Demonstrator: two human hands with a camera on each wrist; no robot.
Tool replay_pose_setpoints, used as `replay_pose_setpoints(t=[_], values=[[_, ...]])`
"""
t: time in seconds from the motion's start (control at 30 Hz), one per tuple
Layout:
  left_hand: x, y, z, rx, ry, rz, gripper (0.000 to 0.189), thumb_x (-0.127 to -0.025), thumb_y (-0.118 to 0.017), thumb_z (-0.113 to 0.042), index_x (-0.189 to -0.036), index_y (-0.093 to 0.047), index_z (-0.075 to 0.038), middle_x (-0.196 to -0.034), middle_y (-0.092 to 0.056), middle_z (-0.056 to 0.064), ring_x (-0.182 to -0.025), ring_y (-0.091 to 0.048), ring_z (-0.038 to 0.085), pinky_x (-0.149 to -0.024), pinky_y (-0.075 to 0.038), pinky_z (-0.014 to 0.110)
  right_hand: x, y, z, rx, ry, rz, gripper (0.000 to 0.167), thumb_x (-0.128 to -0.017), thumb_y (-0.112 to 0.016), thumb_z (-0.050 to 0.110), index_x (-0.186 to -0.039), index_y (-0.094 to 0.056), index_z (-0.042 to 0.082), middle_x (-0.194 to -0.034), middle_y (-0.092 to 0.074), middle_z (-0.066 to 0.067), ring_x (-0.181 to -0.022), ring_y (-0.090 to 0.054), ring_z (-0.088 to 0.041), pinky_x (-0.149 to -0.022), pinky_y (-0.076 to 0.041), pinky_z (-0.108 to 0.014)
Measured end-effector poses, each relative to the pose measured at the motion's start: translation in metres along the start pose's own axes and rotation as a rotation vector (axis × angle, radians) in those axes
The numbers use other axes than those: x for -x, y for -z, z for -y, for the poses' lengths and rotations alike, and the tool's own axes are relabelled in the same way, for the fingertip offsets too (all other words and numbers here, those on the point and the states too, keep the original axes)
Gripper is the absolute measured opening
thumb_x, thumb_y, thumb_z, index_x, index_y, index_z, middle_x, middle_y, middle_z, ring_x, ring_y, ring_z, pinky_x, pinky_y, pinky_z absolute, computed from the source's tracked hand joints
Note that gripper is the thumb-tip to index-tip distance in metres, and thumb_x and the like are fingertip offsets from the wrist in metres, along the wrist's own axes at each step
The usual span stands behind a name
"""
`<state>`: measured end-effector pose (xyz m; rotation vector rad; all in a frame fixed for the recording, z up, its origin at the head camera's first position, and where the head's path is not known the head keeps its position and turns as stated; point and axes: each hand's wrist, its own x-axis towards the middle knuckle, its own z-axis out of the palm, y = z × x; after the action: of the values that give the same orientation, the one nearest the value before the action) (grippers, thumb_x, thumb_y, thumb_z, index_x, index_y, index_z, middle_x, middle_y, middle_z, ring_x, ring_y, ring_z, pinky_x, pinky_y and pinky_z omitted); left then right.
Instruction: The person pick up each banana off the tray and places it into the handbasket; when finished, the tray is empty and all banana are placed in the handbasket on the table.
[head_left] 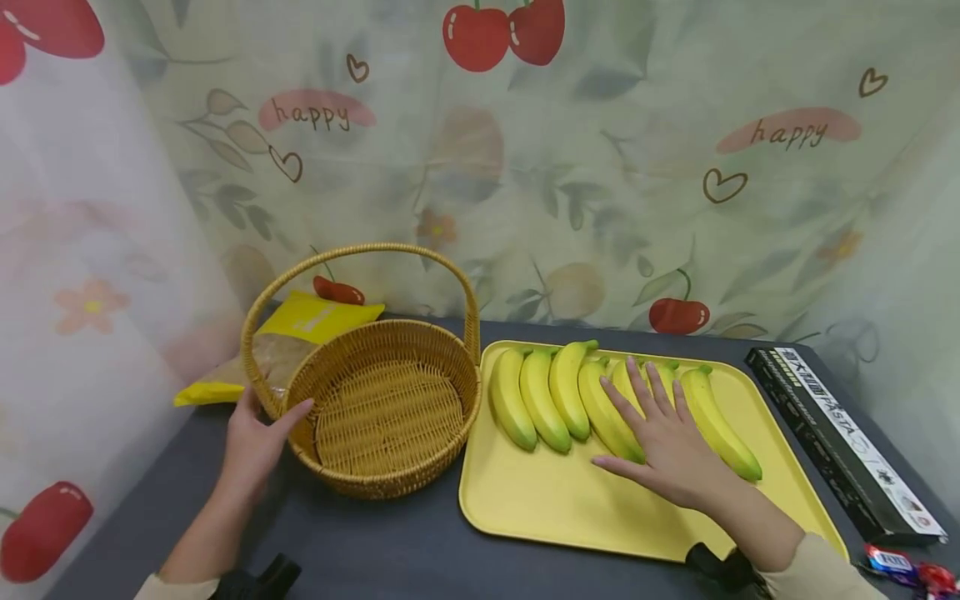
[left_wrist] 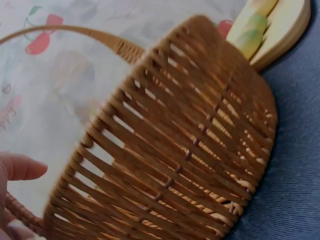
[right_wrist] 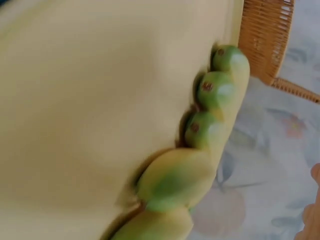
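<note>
A round wicker basket (head_left: 378, 487) with a tall arched handle stands on the left half of the table. My left hand (head_left: 253, 442) grips it where the handle meets the rim, thumb over the edge; in the left wrist view the thumb (left_wrist: 25, 167) shows beside the woven wall. On a yellow tray (head_left: 540, 508) to the right, several yellow bananas (head_left: 542, 400) with greenish ends lie in a row. Spread fingers on my right hand (head_left: 678, 458) hover over the right part of that row, partly hiding some bananas; nothing is held there.
Behind the basket lies a yellow bag (head_left: 322, 318) with a clear section. A long black pasta box (head_left: 840, 442) lies along the tray's right side. Small wrapped sweets (head_left: 892, 562) are at the front right corner. A printed curtain (head_left: 525, 208) hangs behind the table.
</note>
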<state>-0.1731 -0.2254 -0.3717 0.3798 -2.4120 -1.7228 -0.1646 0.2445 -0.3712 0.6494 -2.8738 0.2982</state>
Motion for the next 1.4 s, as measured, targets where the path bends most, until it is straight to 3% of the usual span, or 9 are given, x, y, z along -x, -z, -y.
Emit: replay_pose_setpoints(t=[0.13,0.23,0.43,0.57,0.73,0.93,1.13,1.4], values=[[-0.01,-0.007,0.003,0.081,-0.005,-0.035,0.059,-0.089,-0.061,-0.02,-0.143,-0.037,-0.016,-0.147,-0.036,0.01,-0.135,-0.032,0.024,-0.104,-0.033,0.042,-0.012,-0.004,0.006,-0.025,0.003,0.011,0.087,-0.084,-0.054,0.058,-0.151,-0.006,0.029,-0.156,0.018,-0.003,-0.142,0.02,-0.026,-0.11,0.004,-0.061],[-0.015,-0.013,0.007,0.152,-0.021,-0.109,0.046,-0.087,-0.06,-0.003,-0.13,-0.051,-0.012,-0.135,-0.05,0.002,-0.13,-0.038,0.014,-0.104,-0.032,0.035,-0.021,-0.007,0.01,-0.031,0.008,0.011,0.086,-0.085,-0.053,0.057,-0.151,-0.005,0.028,-0.155,0.019,-0.004,-0.142,0.02,-0.027,-0.11,0.002,-0.061],[-0.018,-0.025,0.011,0.178,-0.054,-0.232,0.042,-0.079,-0.051,0.014,-0.115,-0.058,-0.006,-0.102,-0.061,-0.018,-0.11,-0.046,0.001,-0.084,-0.036,0.015,-0.041,-0.012,0.021,-0.064,0.01,0.02,0.086,-0.086,-0.052,0.057,-0.151,-0.007,0.026,-0.155,0.018,-0.006,-0.142,0.016,-0.031,-0.109,0.001,-0.062],[-0.016,-0.029,0.013,0.178,-0.054,-0.255,0.047,-0.075,-0.043,0.016,-0.115,-0.058,-0.004,-0.091,-0.058,-0.026,-0.108,-0.046,0.001,-0.082,-0.032,0.015,-0.052,-0.019,0.028,-0.113,0.01,0.034,0.084,-0.087,-0.051,0.056,-0.151,-0.008,0.025,-0.155,0.018,-0.007,-0.142,0.016,-0.032,-0.11,0.002,-0.061],[-0.015,-0.029,0.015,0.166,-0.052,-0.243,0.05,-0.075,-0.04,0.016,-0.117,-0.057,-0.004,-0.094,-0.058,-0.025,-0.114,-0.045,0.005,-0.087,-0.029,0.021,-0.068,-0.025,0.038,-0.175,-0.008,0.04,0.082,-0.089,-0.049,0.054,-0.151,-0.003,0.027,-0.155,0.019,-0.008,-0.142,0.018,-0.032,-0.11,0.004,-0.06],[-0.015,-0.028,0.015,0.163,-0.053,-0.239,0.05,-0.076,-0.037,0.016,-0.117,-0.057,-0.005,-0.107,-0.061,-0.012,-0.121,-0.044,0.012,-0.088,-0.029,0.022,-0.092,-0.03,0.05,-0.302,-0.039,0.039,0.081,-0.091,-0.046,0.053,-0.151,-0.002,0.022,-0.155,0.016,-0.013,-0.141,0.018,-0.035,-0.11,0.004,-0.061],[-0.016,-0.03,0.016,0.163,-0.066,-0.241,0.05,-0.075,-0.036,0.017,-0.115,-0.057,-0.005,-0.111,-0.062,-0.008,-0.124,-0.043,0.015,-0.088,-0.028,0.022,-0.115,-0.039,0.054,-0.588,-0.142,0.031,0.069,-0.096,-0.042,0.042,-0.151,-0.01,0.013,-0.155,0.011,-0.016,-0.141,0.015,-0.036,-0.109,-0.002,-0.063],[-0.016,-0.03,0.019,0.173,-0.077,-0.261,0.049,-0.076,-0.035,0.016,-0.114,-0.057,-0.005,-0.106,-0.062,-0.011,-0.123,-0.043,0.015,-0.089,-0.029,0.02,-0.14,-0.055,0.067,-1.144,-0.378,-0.085,0.047,-0.096,-0.048,0.017,-0.141,-0.037,0.007,-0.153,-0.022,-0.015,-0.142,-0.016,-0.033,-0.114,-0.019,-0.048]])
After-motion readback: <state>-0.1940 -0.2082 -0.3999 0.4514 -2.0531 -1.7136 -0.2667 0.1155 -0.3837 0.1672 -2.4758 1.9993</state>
